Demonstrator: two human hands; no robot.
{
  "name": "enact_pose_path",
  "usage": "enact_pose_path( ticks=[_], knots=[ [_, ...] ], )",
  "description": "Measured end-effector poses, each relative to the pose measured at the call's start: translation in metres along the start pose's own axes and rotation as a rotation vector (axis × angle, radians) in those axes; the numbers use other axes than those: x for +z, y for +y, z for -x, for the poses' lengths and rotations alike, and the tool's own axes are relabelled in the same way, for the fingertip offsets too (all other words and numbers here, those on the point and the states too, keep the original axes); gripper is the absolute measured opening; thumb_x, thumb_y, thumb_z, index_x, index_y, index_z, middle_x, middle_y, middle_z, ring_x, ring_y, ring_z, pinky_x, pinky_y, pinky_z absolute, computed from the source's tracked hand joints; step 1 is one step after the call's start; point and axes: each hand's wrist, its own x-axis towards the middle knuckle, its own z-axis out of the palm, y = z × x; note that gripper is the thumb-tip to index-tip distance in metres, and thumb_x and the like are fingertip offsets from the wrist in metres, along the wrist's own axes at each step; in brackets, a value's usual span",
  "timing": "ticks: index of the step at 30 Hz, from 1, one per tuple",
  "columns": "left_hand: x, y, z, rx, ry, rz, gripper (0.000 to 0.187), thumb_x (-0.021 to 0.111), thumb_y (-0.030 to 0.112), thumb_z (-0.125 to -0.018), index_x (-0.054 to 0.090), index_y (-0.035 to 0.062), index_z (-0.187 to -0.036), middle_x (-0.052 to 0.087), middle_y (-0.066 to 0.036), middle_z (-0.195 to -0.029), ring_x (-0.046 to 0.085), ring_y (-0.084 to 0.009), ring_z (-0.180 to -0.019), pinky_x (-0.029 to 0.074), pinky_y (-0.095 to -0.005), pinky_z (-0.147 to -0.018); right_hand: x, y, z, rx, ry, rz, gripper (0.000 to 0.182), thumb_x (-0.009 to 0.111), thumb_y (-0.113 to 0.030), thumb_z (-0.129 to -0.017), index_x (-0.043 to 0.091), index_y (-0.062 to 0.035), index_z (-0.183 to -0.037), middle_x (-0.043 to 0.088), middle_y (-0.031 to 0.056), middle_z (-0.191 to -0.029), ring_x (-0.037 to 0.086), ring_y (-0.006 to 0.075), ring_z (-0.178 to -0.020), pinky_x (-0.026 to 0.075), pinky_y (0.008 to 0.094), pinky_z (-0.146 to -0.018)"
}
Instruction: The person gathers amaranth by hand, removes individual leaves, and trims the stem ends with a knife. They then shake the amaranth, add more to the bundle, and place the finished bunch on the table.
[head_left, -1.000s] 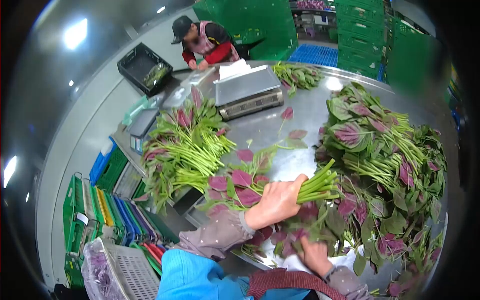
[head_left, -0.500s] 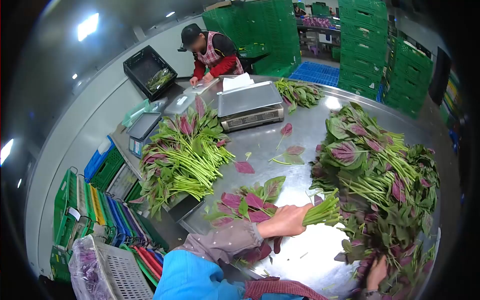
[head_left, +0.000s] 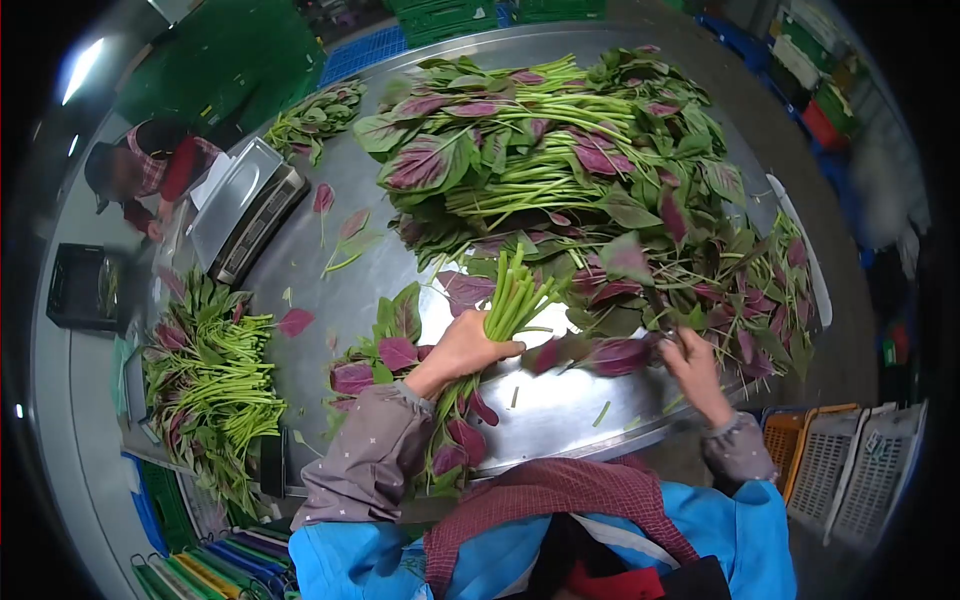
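My left hand (head_left: 462, 352) is closed around a bunch of red-and-green amaranth (head_left: 515, 292). Its cut stems point up and away, and its purple leaves hang below the fist. At the front edge of a big amaranth heap (head_left: 540, 190), my right hand (head_left: 692, 370) has its fingers pinched together. From them a purple amaranth leaf (head_left: 618, 356), partly blurred, stretches toward the left hand. Loose amaranth leaves (head_left: 372, 368) lie on the metal table just left of my left hand.
A second amaranth pile (head_left: 225, 375) lies at the table's left edge, near a weighing scale (head_left: 255, 205). Another bundle (head_left: 315, 115) sits behind the scale. A co-worker (head_left: 150, 170) bends over the far left side. Plastic crates (head_left: 805, 465) stand at the lower right.
The view has swung to the right. My right hand has come out from among the heap's leaves to its front edge, with a leaf at its fingers. My left hand still grips the bunch.
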Motion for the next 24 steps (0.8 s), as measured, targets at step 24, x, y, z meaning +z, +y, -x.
enact_pose_path(
  ticks=[24],
  knots=[
    [0.023,0.033,0.005,0.012,0.192,-0.096,0.028,0.063,0.021,-0.067,0.057,0.0004,-0.086,0.061,-0.017,-0.073,0.061,-0.0291,-0.069,0.047,-0.0359,-0.064,0.067,0.065,-0.015,-0.148,0.051,0.452,0.016,0.056,-0.014,-0.077,0.046,-0.0035,-0.083,0.058,0.0161,-0.063,0.058,0.0336,-0.057,0.043,0.0424,-0.048]
  ],
)
